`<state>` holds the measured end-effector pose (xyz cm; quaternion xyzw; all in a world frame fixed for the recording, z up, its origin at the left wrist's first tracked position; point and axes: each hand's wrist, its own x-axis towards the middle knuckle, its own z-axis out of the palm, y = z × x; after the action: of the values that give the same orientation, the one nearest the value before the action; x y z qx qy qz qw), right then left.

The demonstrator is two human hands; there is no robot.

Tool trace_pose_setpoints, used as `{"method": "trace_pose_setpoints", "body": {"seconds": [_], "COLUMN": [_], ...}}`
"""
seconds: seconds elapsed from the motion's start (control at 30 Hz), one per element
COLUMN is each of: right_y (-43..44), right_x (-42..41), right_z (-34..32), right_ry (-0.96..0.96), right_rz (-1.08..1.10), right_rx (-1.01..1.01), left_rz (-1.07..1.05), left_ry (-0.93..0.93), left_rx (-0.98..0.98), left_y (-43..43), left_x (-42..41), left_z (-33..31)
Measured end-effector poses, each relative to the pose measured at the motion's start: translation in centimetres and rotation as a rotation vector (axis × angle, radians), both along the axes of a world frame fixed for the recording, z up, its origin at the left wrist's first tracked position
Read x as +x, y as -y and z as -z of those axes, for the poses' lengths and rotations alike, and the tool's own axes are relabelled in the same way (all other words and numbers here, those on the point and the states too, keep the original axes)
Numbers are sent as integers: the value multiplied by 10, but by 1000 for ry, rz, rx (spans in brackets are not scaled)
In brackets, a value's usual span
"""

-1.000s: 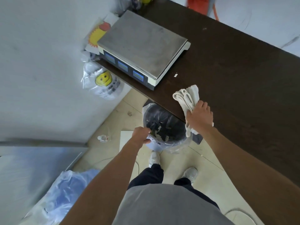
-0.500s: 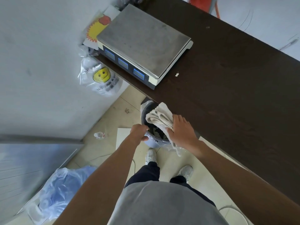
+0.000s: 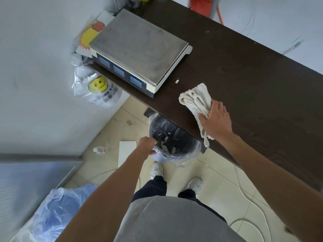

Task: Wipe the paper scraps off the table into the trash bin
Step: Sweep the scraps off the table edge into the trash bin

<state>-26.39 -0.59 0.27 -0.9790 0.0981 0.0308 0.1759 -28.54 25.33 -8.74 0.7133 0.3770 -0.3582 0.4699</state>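
My right hand [image 3: 215, 120] presses a folded off-white cloth [image 3: 195, 99] flat on the dark wooden table [image 3: 253, 75], near its front edge. One small white paper scrap [image 3: 177, 81] lies on the table beside the scale's corner, above and left of the cloth. My left hand [image 3: 146, 146] grips the near rim of the trash bin [image 3: 190, 151], which is lined with a clear bag and held just under the table edge. Several white paper scraps [image 3: 166, 145] lie inside the bin.
A steel-topped electronic scale [image 3: 138, 46] sits on the table's left end. A plastic bag with a yellow smiley [image 3: 97, 86] hangs below it. On the tiled floor are a small bottle [image 3: 99, 150], a white board [image 3: 126, 151], a blue plastic bag [image 3: 57, 212] and white cables [image 3: 248, 203].
My right hand swept the cloth off the table edge over the bin, then brought it back up onto the table, farther right. My left hand kept holding the bin's rim.
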Motion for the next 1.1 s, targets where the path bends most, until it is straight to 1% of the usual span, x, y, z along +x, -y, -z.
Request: {"method": "trace_pose_setpoints", "body": {"seconds": [0.13,0.3,0.4,0.53,0.63,0.7,0.77,0.83,0.93,1.1], "right_y": [17,31,36,38,37,36,34,29,17,-13], "right_x": [-6,-14,-19,-25,-30,-33,-36,-39,-43,-51], "right_z": [1,5,7,6,3,-1,-5,-8,-7,-3], "right_ry": [-10,-32,-82,-102,1,91,155,170,145,110], "right_rz": [95,330,344,277,199,79,-85,-204,-287,-459], "right_rx": [7,195,232,175,95,-5,-66,-73,-40,-41], "left_rz": [47,71,116,33,12,-1,-15,-27,-40,-208], "left_ry": [21,19,33,18,43,54,64,67,68,75], "left_rx": [10,3,15,-22,-60,-58,-61,-58,-5,-16], "left_y": [16,32,39,46,49,49,47,45,38,22], "left_x": [-2,-8,-16,-25,-32,-37,-42,-48,-59,-85], "left_z": [-2,-4,-4,-4,-6,-7,-7,-6,-6,-7]}}
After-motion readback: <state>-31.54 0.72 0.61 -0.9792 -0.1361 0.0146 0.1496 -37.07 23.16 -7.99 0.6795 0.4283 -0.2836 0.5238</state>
